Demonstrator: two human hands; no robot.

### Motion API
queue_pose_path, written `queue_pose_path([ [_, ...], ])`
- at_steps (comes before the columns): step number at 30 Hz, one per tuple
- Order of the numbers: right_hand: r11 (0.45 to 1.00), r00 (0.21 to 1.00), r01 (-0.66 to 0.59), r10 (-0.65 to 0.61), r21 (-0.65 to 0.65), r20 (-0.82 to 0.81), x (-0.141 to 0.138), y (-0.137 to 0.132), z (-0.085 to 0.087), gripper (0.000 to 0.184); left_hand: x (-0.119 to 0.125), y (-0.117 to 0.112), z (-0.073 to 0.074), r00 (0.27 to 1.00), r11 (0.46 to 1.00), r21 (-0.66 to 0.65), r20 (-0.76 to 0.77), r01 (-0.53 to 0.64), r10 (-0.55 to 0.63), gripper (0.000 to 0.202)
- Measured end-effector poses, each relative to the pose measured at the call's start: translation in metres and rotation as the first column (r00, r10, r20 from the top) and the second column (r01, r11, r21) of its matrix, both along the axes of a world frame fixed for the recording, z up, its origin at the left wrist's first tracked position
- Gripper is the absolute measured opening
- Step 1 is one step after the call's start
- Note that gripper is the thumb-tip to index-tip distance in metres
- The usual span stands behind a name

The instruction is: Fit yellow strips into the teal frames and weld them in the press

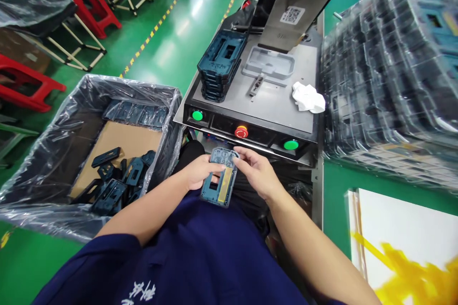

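A blue-grey plastic housing (pixel 213 193) is held in front of my torso, its ribbed inner side facing up. It has a rectangular window and a yellow strip (pixel 225 185) along its right side. My left hand (pixel 201 171) grips the housing by its left edge, thumb on top and fingers partly hidden beneath. At the upper right corner, my right hand (pixel 256 171) has its thumb and bent fingers closed on the rim. Beyond my hands is a bench machine with a metal plate (pixel 282 112), bearing a stack of similar housings (pixel 220 64) and a pale fixture (pixel 269 64).
A plastic-lined bin (pixel 170 109) with loose housings (pixel 112 195) is at left. The machine's front has green buttons (pixel 197 115) and a red emergency stop (pixel 241 131). White tissue (pixel 308 97) lies on its plate. Tall stacked clear trays (pixel 379 71) and yellow tape scraps (pixel 411 271) are at right.
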State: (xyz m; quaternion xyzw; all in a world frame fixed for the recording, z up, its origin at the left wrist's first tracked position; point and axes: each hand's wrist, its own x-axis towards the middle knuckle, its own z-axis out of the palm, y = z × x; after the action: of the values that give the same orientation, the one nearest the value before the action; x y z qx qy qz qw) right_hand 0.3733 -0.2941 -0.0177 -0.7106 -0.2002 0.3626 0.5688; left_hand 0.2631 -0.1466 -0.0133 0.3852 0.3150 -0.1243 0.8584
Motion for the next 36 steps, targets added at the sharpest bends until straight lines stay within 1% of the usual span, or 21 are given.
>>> queue_pose_path([
  [2,1.000,0.998,0.012,-0.013,-0.015,-0.063,0.006,0.003,0.007,0.043,0.000,0.000,0.003,0.999,0.999,0.011,0.025,0.032,-0.032,0.032],
  [3,0.999,0.994,0.049,-0.049,-0.006,-0.101,0.008,0.003,0.010,0.042,0.000,0.001,0.004,0.999,0.999,0.032,0.038,0.036,-0.037,0.034],
  [6,0.970,0.958,0.230,-0.212,0.076,-0.196,0.012,0.001,0.014,0.039,-0.003,0.005,0.004,0.999,0.987,0.159,0.028,0.028,-0.033,0.041],
  [9,0.931,0.912,0.345,-0.301,0.123,-0.277,0.013,-0.006,0.013,0.043,-0.005,0.009,0.001,0.999,0.965,0.259,0.009,-0.036,0.035,0.049],
  [12,0.933,0.899,0.346,-0.299,0.101,-0.319,0.010,-0.014,0.006,0.053,-0.005,0.010,0.000,0.990,0.956,0.258,0.040,-0.139,0.133,0.053],
  [14,0.960,0.939,0.263,-0.232,0.092,-0.255,0.010,-0.022,0.001,0.057,-0.003,0.010,0.000,0.988,0.958,0.240,0.043,-0.154,0.148,0.054],
  [15,0.975,0.969,0.204,-0.188,0.091,-0.158,0.010,-0.026,-0.001,0.059,-0.001,0.011,0.001,0.990,0.962,0.233,0.043,-0.142,0.136,0.054],
  [16,0.987,0.991,0.135,-0.135,0.083,-0.009,0.011,-0.030,-0.001,0.062,0.000,0.011,0.001,0.992,0.966,0.230,0.044,-0.121,0.114,0.054],
  [17,0.996,0.982,0.060,-0.070,0.059,0.178,0.013,-0.033,0.001,0.068,0.000,0.012,0.002,0.995,0.968,0.231,0.048,-0.099,0.090,0.054],
  [18,1.000,0.928,-0.016,0.009,0.015,0.372,0.016,-0.037,0.004,0.074,0.001,0.013,0.002,0.996,0.969,0.235,0.051,-0.078,0.068,0.053],
  [20,0.982,0.725,-0.157,0.189,-0.108,0.663,0.022,-0.041,0.014,0.082,0.002,0.015,0.003,0.998,0.968,0.248,0.050,-0.043,0.031,0.050],
  [22,0.936,0.527,-0.279,0.337,-0.216,0.780,0.028,-0.042,0.024,0.083,0.003,0.016,0.004,0.999,0.968,0.250,0.044,-0.013,0.002,0.049],
  [24,0.893,0.408,-0.359,0.410,-0.270,0.815,0.031,-0.041,0.031,0.080,0.003,0.016,0.005,0.999,0.970,0.242,0.039,0.012,-0.022,0.048],
  [27,0.873,0.332,-0.391,0.429,-0.291,0.840,0.032,-0.038,0.035,0.073,0.004,0.014,0.008,0.998,0.970,0.241,0.040,0.033,-0.044,0.047],
  [29,0.878,0.317,-0.378,0.421,-0.294,0.849,0.035,-0.038,0.038,0.069,0.003,0.015,0.009,0.996,0.966,0.258,0.072,0.028,-0.048,0.047],
  [31,0.894,0.314,-0.326,0.410,-0.308,0.857,0.044,-0.038,0.043,0.066,0.001,0.019,0.007,0.994,0.947,0.322,0.103,0.006,-0.041,0.048],
  [32,0.907,0.316,-0.277,0.399,-0.319,0.861,0.051,-0.039,0.047,0.066,-0.001,0.024,0.003,0.994,0.917,0.398,0.105,-0.015,-0.029,0.049],
  [33,0.921,0.320,-0.213,0.382,-0.327,0.867,0.062,-0.039,0.051,0.067,-0.004,0.031,-0.003,0.995,0.858,0.512,0.094,-0.038,-0.012,0.049],
  [34,0.933,0.324,-0.140,0.359,-0.331,0.875,0.074,-0.038,0.056,0.068,-0.007,0.040,-0.011,0.997,0.748,0.660,0.077,-0.064,0.017,0.048],
  [35,0.941,0.329,-0.065,0.335,-0.333,0.883,0.088,-0.037,0.062,0.069,-0.009,0.050,-0.020,0.997,0.570,0.818,0.060,-0.077,0.050,0.047],
  [36,0.942,0.333,0.007,0.314,-0.335,0.889,0.103,-0.034,0.068,0.071,-0.013,0.061,-0.031,0.996,0.342,0.938,0.040,-0.063,0.076,0.046],
])
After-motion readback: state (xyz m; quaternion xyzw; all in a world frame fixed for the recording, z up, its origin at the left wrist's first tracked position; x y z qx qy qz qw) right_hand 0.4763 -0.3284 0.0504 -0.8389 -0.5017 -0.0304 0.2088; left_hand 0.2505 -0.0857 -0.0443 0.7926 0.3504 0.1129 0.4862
